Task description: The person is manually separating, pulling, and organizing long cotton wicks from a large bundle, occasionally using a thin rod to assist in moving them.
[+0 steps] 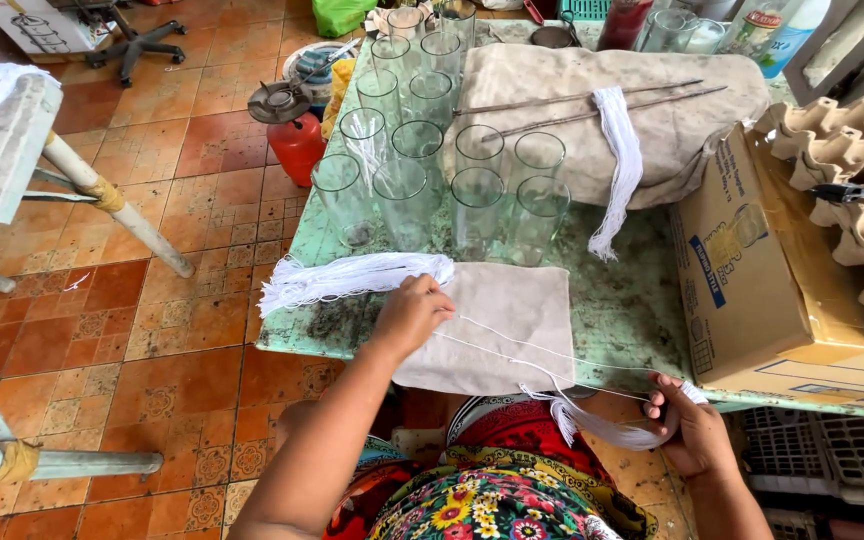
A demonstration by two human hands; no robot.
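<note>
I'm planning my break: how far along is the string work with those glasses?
Early, it seems. Done: glasses stand lined up on the table, all apparently empty. In hand: the left hand presses a white string bundle on a cloth; the right hand pulls strands from it. Left: a second bundle lies untouched across two rods.

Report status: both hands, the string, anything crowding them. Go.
Left hand pressing white string bundle on table. Right hand gripping string ends, strands taut between. Empty glasses close behind; cardboard box beside right hand.
</note>
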